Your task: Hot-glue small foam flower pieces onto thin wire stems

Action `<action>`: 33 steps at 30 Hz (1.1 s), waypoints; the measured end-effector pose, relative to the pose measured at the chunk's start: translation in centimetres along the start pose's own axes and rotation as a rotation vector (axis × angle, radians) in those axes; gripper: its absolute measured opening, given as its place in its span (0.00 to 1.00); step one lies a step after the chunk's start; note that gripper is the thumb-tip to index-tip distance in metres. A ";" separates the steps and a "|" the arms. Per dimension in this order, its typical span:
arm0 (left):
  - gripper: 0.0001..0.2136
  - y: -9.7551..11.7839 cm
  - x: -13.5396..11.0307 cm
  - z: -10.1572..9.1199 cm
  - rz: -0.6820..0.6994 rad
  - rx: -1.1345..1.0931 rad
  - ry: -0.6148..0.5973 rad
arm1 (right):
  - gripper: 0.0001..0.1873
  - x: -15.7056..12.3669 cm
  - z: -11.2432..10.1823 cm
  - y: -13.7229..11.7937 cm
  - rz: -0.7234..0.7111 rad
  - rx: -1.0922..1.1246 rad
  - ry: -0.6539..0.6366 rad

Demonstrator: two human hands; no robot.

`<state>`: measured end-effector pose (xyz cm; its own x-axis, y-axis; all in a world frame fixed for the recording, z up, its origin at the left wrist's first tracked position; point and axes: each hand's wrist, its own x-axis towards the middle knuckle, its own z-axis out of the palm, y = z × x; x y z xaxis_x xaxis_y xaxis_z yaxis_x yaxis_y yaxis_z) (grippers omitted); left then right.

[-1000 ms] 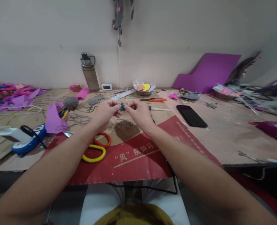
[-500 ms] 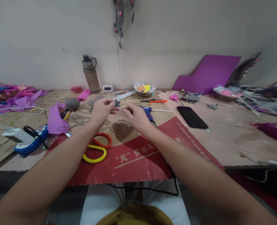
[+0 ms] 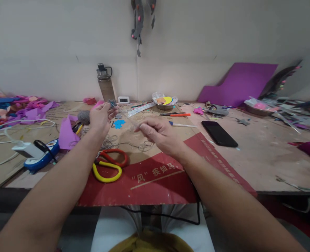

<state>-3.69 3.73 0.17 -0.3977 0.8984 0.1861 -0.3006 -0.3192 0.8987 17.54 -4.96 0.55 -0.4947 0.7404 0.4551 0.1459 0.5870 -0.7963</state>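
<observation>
The left hand (image 3: 101, 116) pinches a small grey-blue felt piece (image 3: 112, 103) raised above the bench (image 3: 249, 157). The right hand (image 3: 158, 133), held apart, pinches what looks like a thin pale strand (image 3: 130, 120) running to it — too hard a pull could snap it or tug the piece loose.

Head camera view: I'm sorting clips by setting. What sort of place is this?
Probably a craft workbench: scissors, purple scraps and a ball of grey yarn lie on a cardboard-covered table.
</observation>
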 end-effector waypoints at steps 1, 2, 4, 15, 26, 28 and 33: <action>0.06 -0.1 0.0 0.0 -0.009 -0.002 -0.020 | 0.18 -0.1 -0.2 -0.1 0.001 0.000 -0.124; 0.06 -0.3 0.0 0.0 -0.019 -0.009 -0.046 | 0.18 -0.1 -0.3 -0.1 0.005 -0.009 -0.247; 0.05 -0.5 -0.2 0.1 -0.038 -0.036 -0.103 | 0.20 0.0 -0.8 0.3 0.041 -0.072 -0.376; 0.03 -0.5 -1.6 1.1 -0.053 0.052 -0.204 | 0.16 0.6 -5.2 8.1 0.593 -1.032 0.040; 0.04 -0.9 -1.9 1.1 -0.009 0.016 -0.257 | 0.06 1.3 -4.6 8.2 0.660 -0.559 0.401; 0.04 -0.9 -1.8 1.0 -0.023 0.028 -0.247 | 0.10 1.4 -4.5 7.3 0.617 -0.546 0.475; 0.07 -0.8 -1.8 0.8 -0.068 0.068 -0.243 | 0.09 1.7 -3.8 6.1 0.405 -0.283 0.568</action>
<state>-2.00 2.60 -0.59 -0.1561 0.9657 0.2074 -0.2575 -0.2425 0.9354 20.80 1.12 -2.03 0.1515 0.9262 0.3451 0.4751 0.2379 -0.8471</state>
